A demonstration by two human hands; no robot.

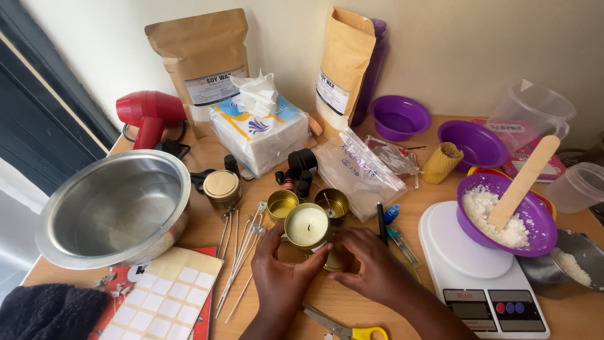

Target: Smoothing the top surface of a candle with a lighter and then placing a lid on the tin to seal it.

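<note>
Hands are holding the candle tin (pixel 306 226) in the middle of the table (pixel 352 299): the left hand (pixel 277 267) and the right hand (pixel 371 264) are both wrapping fingers around it. It is sitting tilted on another tin (pixel 331 258), so it may be slipping, and the two open tins (pixel 282 204) just behind may be getting knocked over.

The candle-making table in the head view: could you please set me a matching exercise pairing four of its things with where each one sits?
Things:
1. gold tin with white wax
2. steel basin
3. purple bowl of wax flakes
4. yellow-handled scissors

Places:
A. on the white scale
B. at the near table edge, between the forearms
C. held between the left hand and right hand
D. at the left, beside the red hair dryer

Pairs: 1-C, 2-D, 3-A, 4-B
</note>
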